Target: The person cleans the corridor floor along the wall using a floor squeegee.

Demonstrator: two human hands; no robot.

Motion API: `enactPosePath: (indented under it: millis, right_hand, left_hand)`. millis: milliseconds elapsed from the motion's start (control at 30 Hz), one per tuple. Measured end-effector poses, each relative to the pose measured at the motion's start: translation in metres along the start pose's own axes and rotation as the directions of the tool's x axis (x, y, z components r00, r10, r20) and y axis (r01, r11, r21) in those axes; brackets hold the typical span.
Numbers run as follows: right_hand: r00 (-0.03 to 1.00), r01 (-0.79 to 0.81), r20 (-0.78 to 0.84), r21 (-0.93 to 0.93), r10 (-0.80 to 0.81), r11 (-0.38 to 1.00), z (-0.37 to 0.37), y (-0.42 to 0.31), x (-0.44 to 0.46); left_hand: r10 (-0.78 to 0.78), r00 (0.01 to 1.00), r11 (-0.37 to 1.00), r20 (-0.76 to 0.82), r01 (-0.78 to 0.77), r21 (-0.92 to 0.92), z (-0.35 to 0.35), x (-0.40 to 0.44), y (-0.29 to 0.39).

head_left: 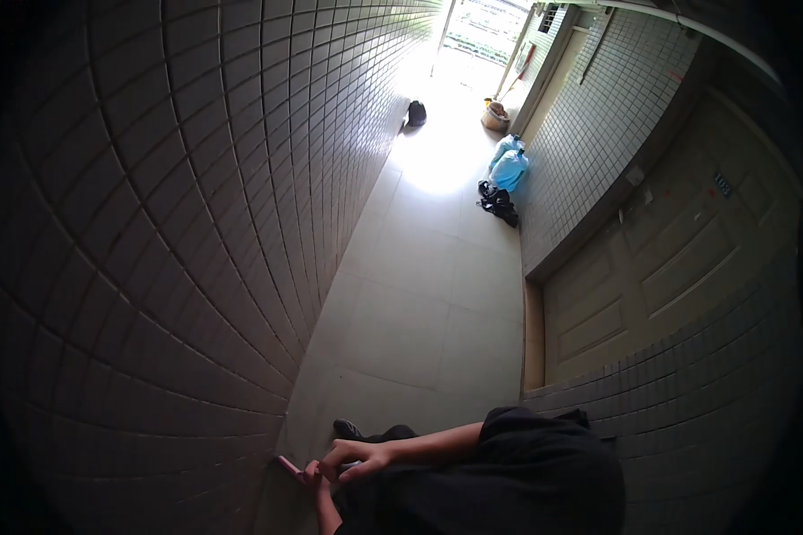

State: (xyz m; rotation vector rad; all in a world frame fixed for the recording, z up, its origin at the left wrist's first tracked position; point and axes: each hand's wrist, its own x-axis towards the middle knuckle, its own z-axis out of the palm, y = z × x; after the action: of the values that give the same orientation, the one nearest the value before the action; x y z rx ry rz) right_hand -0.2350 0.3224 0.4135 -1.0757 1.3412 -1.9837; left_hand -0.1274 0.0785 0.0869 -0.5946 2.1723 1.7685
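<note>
Low in the head view, my left hand (313, 475) is closed round a thin pink object (289, 466) that looks like a phone, its far end sticking out towards the tiled wall. My right hand (359, 458) is just to the right, close against the left one, with its fingers curled. A small pale patch shows beneath the right fingers, too small to name. My right forearm crosses in front of a dark garment (544, 464). A dark shoe (348, 430) shows on the floor beyond my hands.
A tiled wall (214, 196) runs along the left, with closed doors (669, 259) on the right. Farther down the corridor floor (401, 321) are black bags (498, 204), light blue bags (509, 169), a basket (495, 116) and a dark bag (417, 113) by the left wall.
</note>
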Motion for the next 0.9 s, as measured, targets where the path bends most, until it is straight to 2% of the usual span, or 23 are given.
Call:
enactPosePath:
  millis: [133,233,267,367,400,500,567,600,800,900]
  right_hand:
    - [0.998,0.055,0.030,-0.054,-0.053,0.997,0.017,-0.010,-0.006]
    - [0.982,-0.105,0.156,-0.003,0.104,0.994,0.035,0.005,-0.013]
    - [0.982,-0.106,0.158,-0.008,0.106,0.994,0.042,0.006,-0.015]
    - [0.996,0.079,0.044,-0.075,-0.076,0.994,0.063,0.006,-0.011]
    - [0.996,0.074,0.047,-0.079,-0.071,0.994,0.068,0.009,-0.009]
    - [0.987,0.065,-0.137,-0.149,-0.085,0.987,0.092,0.018,-0.018]
    - [0.986,0.068,-0.140,-0.157,-0.090,0.985,0.109,0.022,-0.023]
    - [0.978,0.096,-0.163,-0.181,-0.126,0.979,0.118,0.025,-0.023]
    - [0.949,0.202,-0.155,-0.369,-0.274,0.907,0.157,0.022,-0.011]
    - [0.967,0.241,0.132,-0.217,-0.216,0.946,0.157,0.014,-0.008]
  left_hand:
    - [-0.045,0.999,0.997,-0.006,0.045,-0.065,0.006,-0.010,-0.007]
    - [-0.075,0.997,0.991,-0.003,0.074,-0.115,0.012,-0.012,-0.012]
    - [-0.086,0.996,0.988,0.000,0.085,-0.132,0.014,-0.012,-0.015]
    - [-0.108,0.994,0.976,0.003,0.107,-0.192,0.020,0.000,-0.022]
    - [-0.122,0.993,0.970,0.008,0.120,-0.212,0.023,0.002,-0.029]
    - [-0.212,0.977,0.932,0.027,0.210,-0.296,0.059,-0.031,-0.066]
    - [-0.027,0.976,0.989,-0.217,-0.005,-0.148,0.056,-0.030,-0.077]
    - [0.090,0.943,0.993,-0.320,-0.108,-0.038,0.050,-0.028,-0.080]
    - [0.139,0.930,0.987,-0.340,-0.160,-0.034,0.055,-0.035,-0.067]
    - [0.170,0.920,0.982,-0.353,-0.189,-0.019,0.056,-0.029,-0.053]
